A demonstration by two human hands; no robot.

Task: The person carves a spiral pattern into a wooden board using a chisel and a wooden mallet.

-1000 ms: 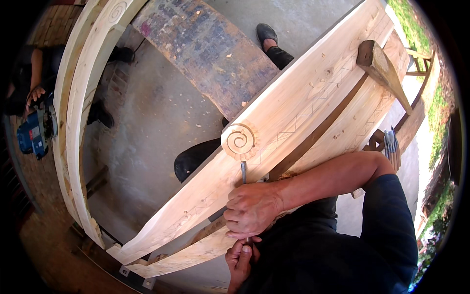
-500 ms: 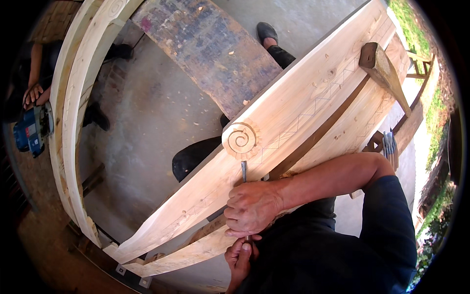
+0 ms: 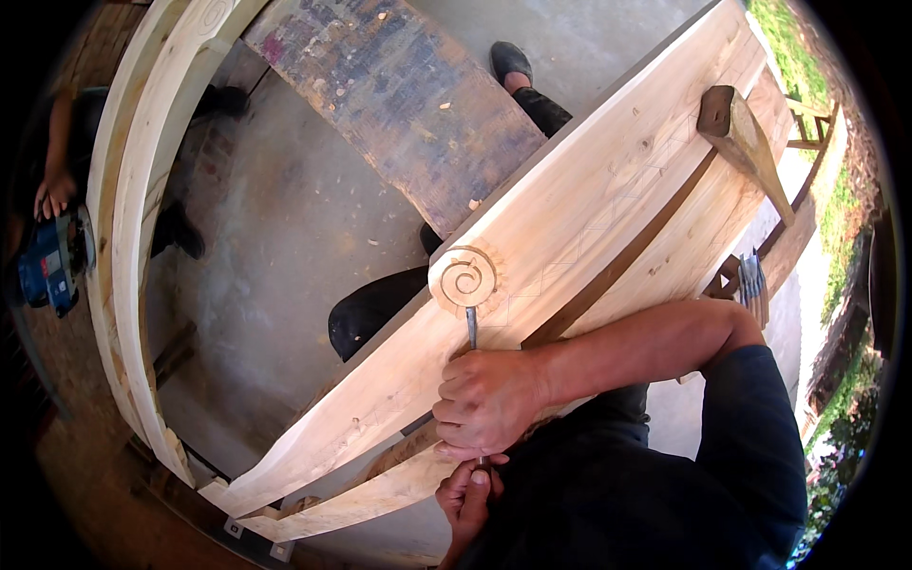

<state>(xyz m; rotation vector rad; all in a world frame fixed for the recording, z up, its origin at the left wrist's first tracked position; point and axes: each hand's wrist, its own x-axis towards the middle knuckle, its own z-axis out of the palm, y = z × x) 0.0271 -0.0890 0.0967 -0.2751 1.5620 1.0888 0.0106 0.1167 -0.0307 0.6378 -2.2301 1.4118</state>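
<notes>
My right hand is closed in a fist around a chisel, its narrow metal blade sticking out above the fingers. Just below, my left hand pinches the end of the same tool's handle between thumb and fingers. The blade tip meets the lower edge of a carved spiral at the rounded end of a pale board. A scalloped border of cuts rings the spiral. Faint pencilled zigzag lines run along the board. Most of the handle is hidden inside my right fist.
A wooden mallet lies across the boards at upper right, near a bundle of thin tools. A stained plank crosses behind. Curved timbers stand at left, where a co-worker's hand is above a blue power tool.
The blade tip has moved slightly along the spiral's lower edge, with both hands keeping their grip. At left, the co-worker's hand and blue power tool have shifted a little. The whole view has drifted slightly.
</notes>
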